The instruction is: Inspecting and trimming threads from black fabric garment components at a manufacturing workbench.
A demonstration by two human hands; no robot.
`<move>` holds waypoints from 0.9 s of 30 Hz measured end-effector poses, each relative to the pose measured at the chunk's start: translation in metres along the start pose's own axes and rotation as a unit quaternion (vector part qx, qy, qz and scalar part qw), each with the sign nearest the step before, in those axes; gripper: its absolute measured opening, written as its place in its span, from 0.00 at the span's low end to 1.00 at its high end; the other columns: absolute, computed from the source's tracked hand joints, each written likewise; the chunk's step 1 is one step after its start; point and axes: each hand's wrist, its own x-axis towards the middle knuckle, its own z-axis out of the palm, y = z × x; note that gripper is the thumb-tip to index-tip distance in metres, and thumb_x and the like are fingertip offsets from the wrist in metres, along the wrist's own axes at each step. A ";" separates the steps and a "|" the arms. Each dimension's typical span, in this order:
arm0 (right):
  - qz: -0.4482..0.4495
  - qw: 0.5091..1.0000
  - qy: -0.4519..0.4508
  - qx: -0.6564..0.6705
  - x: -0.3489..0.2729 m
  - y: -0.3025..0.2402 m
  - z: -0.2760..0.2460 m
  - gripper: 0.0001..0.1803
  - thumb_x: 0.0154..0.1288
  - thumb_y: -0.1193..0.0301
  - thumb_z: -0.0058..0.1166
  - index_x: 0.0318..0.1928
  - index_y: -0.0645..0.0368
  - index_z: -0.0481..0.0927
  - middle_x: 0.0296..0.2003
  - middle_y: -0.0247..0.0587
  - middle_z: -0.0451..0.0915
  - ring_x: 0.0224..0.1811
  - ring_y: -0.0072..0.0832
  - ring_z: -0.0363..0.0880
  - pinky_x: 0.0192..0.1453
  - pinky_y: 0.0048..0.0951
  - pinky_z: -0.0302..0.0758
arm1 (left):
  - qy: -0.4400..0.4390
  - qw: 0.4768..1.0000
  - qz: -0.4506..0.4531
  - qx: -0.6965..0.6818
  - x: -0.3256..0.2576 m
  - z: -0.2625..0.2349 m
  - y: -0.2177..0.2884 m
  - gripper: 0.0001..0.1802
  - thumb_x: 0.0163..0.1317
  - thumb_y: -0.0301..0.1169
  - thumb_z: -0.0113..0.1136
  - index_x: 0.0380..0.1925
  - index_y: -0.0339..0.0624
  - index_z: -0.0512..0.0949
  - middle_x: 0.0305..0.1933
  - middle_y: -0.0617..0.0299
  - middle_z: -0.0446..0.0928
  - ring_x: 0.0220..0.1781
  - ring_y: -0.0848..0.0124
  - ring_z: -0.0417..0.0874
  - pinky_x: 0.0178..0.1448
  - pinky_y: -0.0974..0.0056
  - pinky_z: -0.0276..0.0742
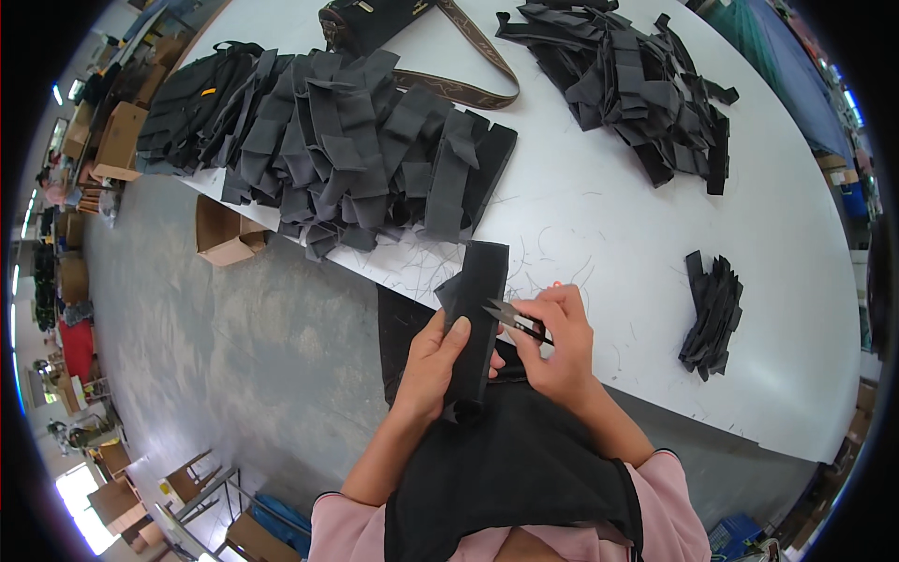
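My left hand is closed round a black fabric strip, its thumb pressed on the front and some fingertips showing past the right edge. The strip stands nearly upright at the table's front edge, with a flap sticking out on its left. In my right hand is a pair of small thread snips, its blades pointing left against the strip's right edge. Whether a thread lies between the blades is too small to tell. My right fingers wrap round the snips' dark handles.
A big heap of dark fabric pieces covers the white table's left part. Another heap lies far right, a small bundle nearer. A black bag with a patterned strap is at the back. Loose threads are scattered; a cardboard box stands left.
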 end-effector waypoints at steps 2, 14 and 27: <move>0.005 1.000 -0.012 -0.023 0.004 -0.001 0.000 0.13 0.50 0.79 0.60 0.40 0.60 0.79 0.29 0.38 0.70 0.20 0.27 0.72 0.24 0.25 0.69 | -0.002 0.999 -0.017 0.031 0.000 -0.001 -0.001 0.19 0.71 0.40 0.44 0.51 0.35 0.67 0.37 0.54 0.78 0.31 0.71 0.81 0.34 0.69 0.79; -0.069 0.997 -0.028 -0.030 0.009 0.012 0.009 0.13 0.46 0.77 0.62 0.37 0.61 0.78 0.26 0.41 0.69 0.21 0.32 0.72 0.23 0.28 0.69 | -0.031 0.999 -0.010 0.033 -0.001 -0.006 -0.002 0.17 0.70 0.38 0.45 0.51 0.36 0.67 0.40 0.55 0.78 0.31 0.69 0.81 0.36 0.67 0.80; 0.362 0.810 -0.120 0.446 0.036 0.014 -0.003 0.09 0.54 0.74 0.62 0.36 0.60 0.78 0.26 0.26 0.75 0.25 0.11 0.64 0.30 0.20 0.64 | -0.145 0.986 -0.034 -0.073 0.004 -0.001 0.007 0.28 0.68 0.46 0.46 0.60 0.40 0.56 0.44 0.50 0.75 0.41 0.63 0.81 0.48 0.61 0.79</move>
